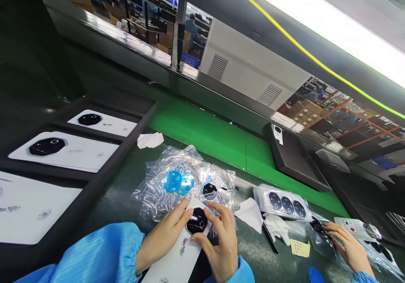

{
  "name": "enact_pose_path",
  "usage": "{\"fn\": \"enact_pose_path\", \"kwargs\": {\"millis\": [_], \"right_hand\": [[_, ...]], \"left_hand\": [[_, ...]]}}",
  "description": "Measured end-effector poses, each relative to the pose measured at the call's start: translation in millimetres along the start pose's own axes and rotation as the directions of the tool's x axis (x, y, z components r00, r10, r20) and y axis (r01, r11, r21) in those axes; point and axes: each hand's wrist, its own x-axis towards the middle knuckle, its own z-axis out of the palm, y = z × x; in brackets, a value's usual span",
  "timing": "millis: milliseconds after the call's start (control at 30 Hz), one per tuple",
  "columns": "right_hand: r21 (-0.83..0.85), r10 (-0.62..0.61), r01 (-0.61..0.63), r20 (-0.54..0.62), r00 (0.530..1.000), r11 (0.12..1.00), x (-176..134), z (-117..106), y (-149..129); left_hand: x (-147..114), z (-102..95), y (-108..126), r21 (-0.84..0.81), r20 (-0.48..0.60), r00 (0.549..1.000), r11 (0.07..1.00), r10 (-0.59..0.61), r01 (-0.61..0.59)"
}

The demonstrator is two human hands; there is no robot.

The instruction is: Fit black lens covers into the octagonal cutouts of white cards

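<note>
A white phone back cover [177, 253] with a black camera lens cover [196, 221] near its top end lies tilted in front of me. My left hand [166, 234] is closed on the cover's left edge, its thumb beside the lens cover. At the other side my right hand [220, 234] curls round the top right of the cover, thumb and index finger at the rim of the lens cover. Just beyond both hands are clear plastic bags [177, 158] with blue film discs [179, 182] and a loose black lens cover [209, 189].
On the left, a black tray [126, 150] holds several white back covers [68, 151]. A co-worker's hand [349, 247] touches a bag at right. Nearby are bagged lens covers [286, 202], a white glove [277, 228] and a yellow note [300, 248]. A green belt [218, 137] runs behind.
</note>
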Motion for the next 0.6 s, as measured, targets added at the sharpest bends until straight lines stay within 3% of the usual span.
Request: {"fn": "enact_pose_path", "kwargs": {"millis": [367, 600], "right_hand": [[-0.050, -0.004, 0.003, -0.028, 1.000, 0.999, 3.6, 0.2, -2.1], [0.006, 0.066, -0.066, -0.015, 0.998, 0.998, 3.9, 1.0, -1.8]], "left_hand": [[-3.3, 1.1, 1.6, 0.009, 0.043, 0.994, 0.995, 0.098, -0.099], [0.3, -1.0, -3.5, 0.034, 0.078, 0.992, 0.994, 0.104, -0.107]]}}
